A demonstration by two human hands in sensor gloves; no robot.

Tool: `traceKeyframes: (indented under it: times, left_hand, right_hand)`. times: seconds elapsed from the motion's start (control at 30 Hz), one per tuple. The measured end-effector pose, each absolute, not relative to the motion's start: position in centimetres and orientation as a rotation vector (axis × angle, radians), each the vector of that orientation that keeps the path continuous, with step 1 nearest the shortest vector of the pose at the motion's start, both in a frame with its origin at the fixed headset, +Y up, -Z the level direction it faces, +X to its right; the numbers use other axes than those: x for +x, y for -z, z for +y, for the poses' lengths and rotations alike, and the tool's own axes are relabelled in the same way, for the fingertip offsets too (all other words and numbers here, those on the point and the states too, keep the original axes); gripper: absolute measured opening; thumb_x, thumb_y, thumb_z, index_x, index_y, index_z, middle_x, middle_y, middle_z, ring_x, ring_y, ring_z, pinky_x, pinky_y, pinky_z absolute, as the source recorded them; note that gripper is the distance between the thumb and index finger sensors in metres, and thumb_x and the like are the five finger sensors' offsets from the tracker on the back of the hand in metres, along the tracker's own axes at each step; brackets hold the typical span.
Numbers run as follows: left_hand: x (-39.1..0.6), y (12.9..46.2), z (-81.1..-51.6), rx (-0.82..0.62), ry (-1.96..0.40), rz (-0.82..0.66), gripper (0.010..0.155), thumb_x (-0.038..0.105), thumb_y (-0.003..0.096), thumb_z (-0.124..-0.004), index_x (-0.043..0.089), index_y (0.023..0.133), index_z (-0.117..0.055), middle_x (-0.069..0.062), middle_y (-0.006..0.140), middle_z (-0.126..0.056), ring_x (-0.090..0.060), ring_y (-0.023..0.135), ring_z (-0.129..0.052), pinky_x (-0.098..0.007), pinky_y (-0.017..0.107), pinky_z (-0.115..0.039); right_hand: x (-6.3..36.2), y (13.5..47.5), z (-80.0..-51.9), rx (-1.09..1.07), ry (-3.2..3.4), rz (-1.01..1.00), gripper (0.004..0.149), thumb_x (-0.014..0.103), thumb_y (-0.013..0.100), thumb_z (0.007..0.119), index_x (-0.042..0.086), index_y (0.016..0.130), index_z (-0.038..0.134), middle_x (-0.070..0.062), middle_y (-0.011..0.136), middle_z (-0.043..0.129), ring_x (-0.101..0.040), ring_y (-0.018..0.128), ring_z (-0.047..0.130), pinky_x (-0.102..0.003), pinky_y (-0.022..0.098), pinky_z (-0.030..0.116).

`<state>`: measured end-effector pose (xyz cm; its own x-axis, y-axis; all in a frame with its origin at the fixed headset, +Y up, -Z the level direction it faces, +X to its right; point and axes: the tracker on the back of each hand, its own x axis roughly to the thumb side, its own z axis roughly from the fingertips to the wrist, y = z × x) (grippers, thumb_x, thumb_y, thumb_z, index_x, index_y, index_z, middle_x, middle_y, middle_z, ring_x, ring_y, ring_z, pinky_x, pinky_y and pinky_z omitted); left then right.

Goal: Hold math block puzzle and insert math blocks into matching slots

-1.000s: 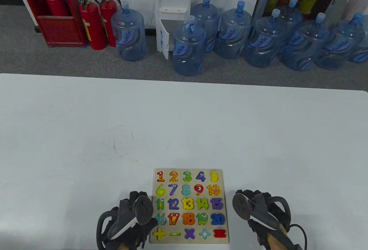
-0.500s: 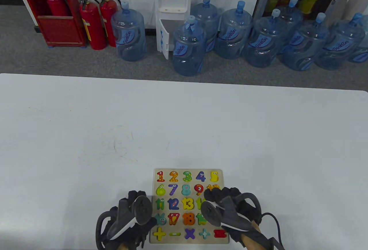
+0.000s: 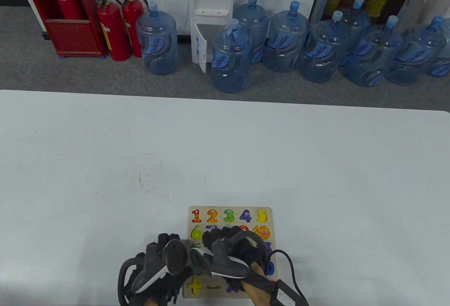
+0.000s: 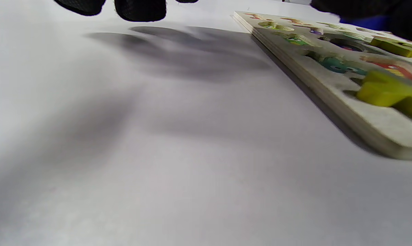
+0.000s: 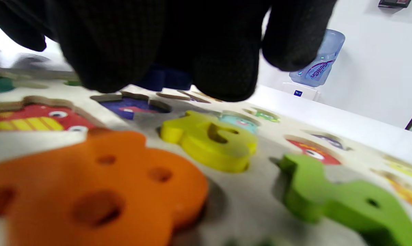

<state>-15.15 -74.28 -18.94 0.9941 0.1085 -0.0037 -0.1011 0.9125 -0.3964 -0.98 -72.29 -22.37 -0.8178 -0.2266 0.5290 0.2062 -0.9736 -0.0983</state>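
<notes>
The puzzle (image 3: 230,214) lies flat at the near edge of the desk (image 3: 225,151). The left hand (image 3: 158,267) rests beside it, fingers relaxed, probably to steady it. The right hand (image 3: 228,253) hovers over the middle blocks; whether its fingers (image 5: 223,68) pinch a blue block is unclear.

An office back room or utility corner: grey carpet floor (image 3: 31,70), a white water dispenser (image 3: 211,10) against the wall, a crowd of blue water jugs (image 3: 230,59), two red fire extinguishers (image 3: 114,31) beside a red extinguisher cabinet (image 3: 63,14), and one plain white worktop (image 3: 105,151).
</notes>
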Motion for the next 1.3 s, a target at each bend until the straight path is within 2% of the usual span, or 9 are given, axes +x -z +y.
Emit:
traceKeyframes:
  times: [0.6,0.83,0.97,1.03,1.13,1.3]
  left_hand:
    - [-15.1,19.0,-74.3,-0.416,-0.11,-0.013,0.086,0.058,0.0353,-0.065,0.022,0.105,-0.031,-0.008,0.11,-0.028,-0.045,0.104,-0.049,-0.068,0.071,-0.053]
    - [-15.1,19.0,-74.3,-0.416,-0.112,-0.016,0.086,0.058,0.0353,-0.065,0.022,0.105,-0.031,-0.008,0.11,-0.028,-0.045,0.104,-0.048,-0.068,0.071,-0.052]
    - [-15.1,19.0,-74.3,-0.417,-0.111,-0.016,0.086,0.058,0.0353,-0.065,0.022,0.105,-0.031,-0.008,0.11,-0.028,-0.045,0.104,-0.049,-0.068,0.071,-0.053]
    - [-15.1,19.0,-74.2,-0.418,-0.111,-0.015,0.086,0.058,0.0353,-0.065,0.022,0.105,-0.031,-0.008,0.11,-0.028,-0.045,0.104,-0.049,-0.068,0.071,-0.053]
    - [-15.1,19.0,-74.3,-0.42,-0.111,-0.014,0.086,0.058,0.0352,-0.065,0.022,0.105,-0.031,-0.008,0.11,-0.028,-0.045,0.104,-0.049,-0.068,0.071,-0.053]
    - [-15.2,19.0,-74.2,-0.425,-0.111,-0.011,0.086,0.058,0.0353,-0.065,0.022,0.105,-0.031,-0.008,0.11,-0.028,-0.045,0.104,-0.048,-0.068,0.071,-0.053]
  right_hand:
    - [-2.5,21.8,-73.2,-0.816,2.822,-0.006,0.063,0.037,0.024,0.085,0.028,0.085,0.075,0.001,0.088,0.08,-0.018,0.066,0.092,-0.045,0.061,0.073]
    - [-0.9,21.5,-71.2,-0.843,2.861,0.083,0.064,0.038,0.024,0.082,0.028,0.087,0.073,0.0,0.089,0.078,-0.018,0.067,0.092,-0.045,0.061,0.074]
    - [2.7,21.8,-70.1,-0.75,2.887,0.121,0.063,0.039,0.025,0.081,0.028,0.087,0.072,0.0,0.09,0.077,-0.019,0.068,0.091,-0.045,0.061,0.073]
    - [6.2,21.8,-68.8,-0.667,2.906,0.114,0.063,0.04,0.026,0.08,0.028,0.087,0.072,0.0,0.091,0.077,-0.019,0.069,0.091,-0.045,0.061,0.073]
    - [11.9,22.6,-68.3,-0.515,2.91,0.095,0.063,0.04,0.026,0.079,0.028,0.088,0.072,0.0,0.091,0.076,-0.02,0.07,0.091,-0.046,0.061,0.073]
    - [20.5,22.9,-69.2,-0.257,2.945,0.038,0.064,0.041,0.027,0.079,0.028,0.089,0.071,0.0,0.092,0.075,-0.02,0.071,0.09,-0.046,0.062,0.072]
